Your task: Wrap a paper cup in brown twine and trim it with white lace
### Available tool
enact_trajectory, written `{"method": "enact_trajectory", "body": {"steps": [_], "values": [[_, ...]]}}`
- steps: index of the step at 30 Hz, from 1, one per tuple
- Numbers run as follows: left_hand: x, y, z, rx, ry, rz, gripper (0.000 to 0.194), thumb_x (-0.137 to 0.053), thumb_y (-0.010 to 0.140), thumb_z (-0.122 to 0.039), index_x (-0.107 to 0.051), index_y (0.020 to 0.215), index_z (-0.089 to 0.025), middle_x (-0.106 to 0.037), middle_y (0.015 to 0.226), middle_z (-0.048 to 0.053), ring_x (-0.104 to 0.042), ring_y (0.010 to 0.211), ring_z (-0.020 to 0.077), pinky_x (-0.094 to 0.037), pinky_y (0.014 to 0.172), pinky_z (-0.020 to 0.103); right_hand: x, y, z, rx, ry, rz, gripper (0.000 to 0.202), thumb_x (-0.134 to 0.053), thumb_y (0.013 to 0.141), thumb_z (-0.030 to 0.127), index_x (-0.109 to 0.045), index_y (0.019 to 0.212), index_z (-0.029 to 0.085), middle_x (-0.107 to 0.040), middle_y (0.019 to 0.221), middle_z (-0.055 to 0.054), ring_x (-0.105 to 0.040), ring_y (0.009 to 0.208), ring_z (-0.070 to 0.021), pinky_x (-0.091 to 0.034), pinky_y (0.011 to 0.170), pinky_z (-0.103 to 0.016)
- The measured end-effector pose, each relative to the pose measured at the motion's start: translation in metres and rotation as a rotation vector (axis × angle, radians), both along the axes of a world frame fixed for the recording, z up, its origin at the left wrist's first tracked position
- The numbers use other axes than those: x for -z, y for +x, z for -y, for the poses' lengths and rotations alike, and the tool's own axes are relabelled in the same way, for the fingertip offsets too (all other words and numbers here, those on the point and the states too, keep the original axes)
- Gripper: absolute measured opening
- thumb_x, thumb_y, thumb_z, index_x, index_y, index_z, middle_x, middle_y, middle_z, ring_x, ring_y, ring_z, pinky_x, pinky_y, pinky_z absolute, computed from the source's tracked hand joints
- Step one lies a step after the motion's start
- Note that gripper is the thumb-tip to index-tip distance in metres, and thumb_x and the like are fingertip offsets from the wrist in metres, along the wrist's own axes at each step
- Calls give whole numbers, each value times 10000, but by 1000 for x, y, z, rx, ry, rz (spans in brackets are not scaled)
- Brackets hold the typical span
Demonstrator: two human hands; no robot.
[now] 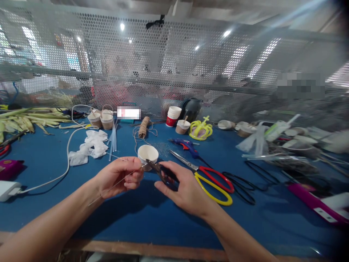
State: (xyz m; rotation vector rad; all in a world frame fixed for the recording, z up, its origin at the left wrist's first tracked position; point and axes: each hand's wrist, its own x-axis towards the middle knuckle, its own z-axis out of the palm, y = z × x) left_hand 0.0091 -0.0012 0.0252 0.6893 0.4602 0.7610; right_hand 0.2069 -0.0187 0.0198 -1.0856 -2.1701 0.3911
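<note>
My left hand (124, 177) pinches a thin wire (114, 186), whose ends stick out to the left past the fingers. Dark-handled pliers (160, 171) are held in my right hand (181, 185), and their jaws meet the wire beside my left fingertips. Just behind the pliers' tip stands a small cup with a white inside (148, 153), partly hidden by the jaws and fingers. To the right of my right hand lie large scissors (211, 178) with one red and one yellow handle. A blue glue gun (187, 145) rests behind them.
Twine (144, 127), a red and white cup stack (173, 116) and a yellow crown (201, 130) stand farther back. White crumpled material (91, 145) and glue sticks (113, 140) lie left. Husks (32, 118) fill the far left; plastic bags (261, 140) and a magenta power strip (313, 202) are right.
</note>
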Motion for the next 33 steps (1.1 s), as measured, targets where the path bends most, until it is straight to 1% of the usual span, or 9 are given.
{"method": "enact_trajectory", "body": {"steps": [10,15,17,21,23,26,29,31,33], "values": [[1,1,0,7,-32,15,229,-696,627,-153,-493,530,-109,-450,481,-23,-302,390,9,-204,371,126,0,0,1,2,-25,-22,309,-584,779,337,-577,1014,137,-633,791,-67,-552,623,-148,-480,564,-271],[3,1,0,8,-22,27,245,-689,649,-166,-485,525,-110,-434,487,-28,-294,391,7,-189,375,128,-2,-2,3,8,-65,-58,270,-581,777,322,-601,981,145,-658,828,-68,-589,695,-164,-487,634,-277],[2,2,1,-16,-20,24,261,-707,639,-177,-481,527,-112,-420,488,-36,-284,391,4,-182,377,129,-1,-4,3,5,-107,-85,266,-573,782,322,-607,978,145,-661,831,-62,-589,698,-162,-486,652,-277],[3,7,6,-171,63,-14,283,-733,632,-218,-485,537,-122,-381,470,-59,-272,398,11,-173,388,142,5,-9,2,6,-223,-158,258,-524,817,344,-623,949,146,-626,736,-32,-558,640,-146,-470,587,-251],[3,9,8,-272,130,-70,277,-739,631,-254,-504,556,-128,-368,449,-69,-280,404,21,-186,401,154,8,-12,2,-3,-266,-205,271,-513,825,345,-617,981,149,-622,747,-30,-561,650,-145,-469,586,-247],[4,10,9,-450,263,-207,257,-738,627,-292,-539,582,-134,-394,433,-70,-312,417,36,-223,425,175,11,-13,1,-5,-303,-246,307,-527,823,350,-594,1050,155,-642,830,-44,-586,723,-159,-483,640,-259],[3,10,9,-630,439,-386,203,-718,635,-256,-560,586,-139,-460,468,-57,-359,442,48,-258,446,184,10,-12,1,21,-310,-225,317,-537,821,354,-590,1060,151,-649,862,-56,-597,764,-172,-488,673,-272],[2,10,10,-701,548,-500,155,-693,648,-214,-567,590,-145,-499,503,-47,-393,462,58,-279,457,186,10,-12,1,21,-318,-197,324,-547,816,353,-585,1063,146,-651,871,-60,-600,778,-176,-487,678,-275],[2,10,12,-736,645,-599,120,-664,669,-188,-571,600,-153,-518,522,-41,-410,472,69,-296,462,191,9,-12,1,10,-327,-176,333,-553,811,355,-580,1061,136,-653,890,-69,-601,802,-182,-486,684,-278]]}}
